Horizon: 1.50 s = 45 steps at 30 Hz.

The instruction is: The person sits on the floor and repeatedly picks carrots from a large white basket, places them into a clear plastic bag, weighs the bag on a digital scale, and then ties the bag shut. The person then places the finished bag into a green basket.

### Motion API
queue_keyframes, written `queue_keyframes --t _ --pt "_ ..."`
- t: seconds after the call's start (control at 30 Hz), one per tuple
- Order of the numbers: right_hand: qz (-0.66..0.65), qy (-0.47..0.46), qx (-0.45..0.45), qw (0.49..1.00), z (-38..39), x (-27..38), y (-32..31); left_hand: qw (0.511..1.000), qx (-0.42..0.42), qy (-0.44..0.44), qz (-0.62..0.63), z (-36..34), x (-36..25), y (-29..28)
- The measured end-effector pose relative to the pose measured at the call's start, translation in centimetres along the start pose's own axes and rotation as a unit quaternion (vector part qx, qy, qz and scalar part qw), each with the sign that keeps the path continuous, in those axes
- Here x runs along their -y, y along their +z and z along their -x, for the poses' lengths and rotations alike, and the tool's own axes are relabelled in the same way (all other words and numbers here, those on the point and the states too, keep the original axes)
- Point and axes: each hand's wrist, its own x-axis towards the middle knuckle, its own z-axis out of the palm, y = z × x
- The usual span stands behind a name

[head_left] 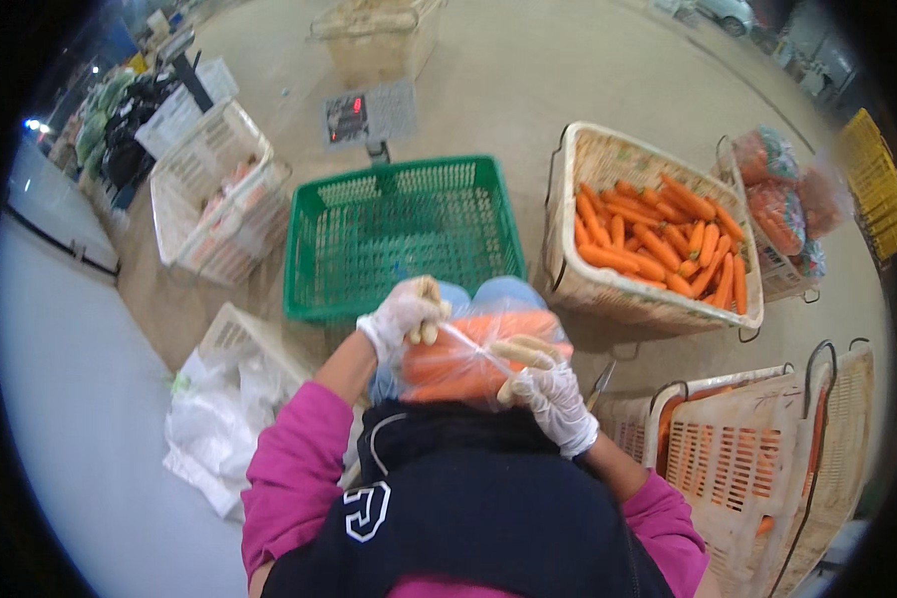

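A clear plastic bag of carrots point(439, 368) lies across my lap, its neck gathered into a knot-like twist in the middle. My left hand point(411, 311), in a white and yellowish glove, is closed on one stretched end of the bag. On the other side, my right hand point(546, 391), gloved alike, has its fingers closed around the opposite end, close to the twist. The plastic runs taut between both hands. Just beyond my knees stands a green plastic basket point(304, 239) with nothing in it.
Right of the basket, a pale crate point(658, 301) holds loose carrots point(658, 234); bagged carrots point(775, 214) are stacked beyond it. More crates point(738, 453) stand at lower right. White plastic bags point(214, 409) lie at my left, near another crate point(184, 214). A scale display point(347, 119) is ahead.
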Motion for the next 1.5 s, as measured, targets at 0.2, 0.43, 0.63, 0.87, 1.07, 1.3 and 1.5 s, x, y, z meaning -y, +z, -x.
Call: queue_keyframes --t 0.2,0.43,0.63,0.87,1.07,1.3,1.5 --pt "0.188 -0.034 0.038 0.981 -1.0 1.4 -0.4 0.961 -0.037 0.218 -0.168 -0.7 2.5 0.7" --pt "0.256 -0.095 0.094 0.957 -6.5 3.9 0.4 0.836 0.081 0.438 -0.322 2.7 1.2 4.6" --pt "0.25 -0.084 -0.086 0.961 -9.2 4.8 1.0 0.899 -0.131 0.294 -0.297 1.9 3.6 -4.7" --pt "-0.005 0.255 -0.294 0.921 -6.2 -2.0 -0.4 0.894 -0.328 0.157 -0.26 -2.6 -1.7 -25.4" --pt "-0.007 0.373 -0.27 0.888 -6.6 -4.8 1.1 0.803 -0.563 0.173 -0.09 -4.0 -11.0 -50.0" --pt "0.041 0.33 -0.296 0.895 -9.1 -7.2 1.4 0.503 -0.715 0.365 -0.321 -2.0 -6.3 -45.0" --pt "0.036 0.33 -0.318 0.888 -8.5 -8.7 2.0 0.788 -0.513 0.272 -0.204 7.1 13.3 -15.2"
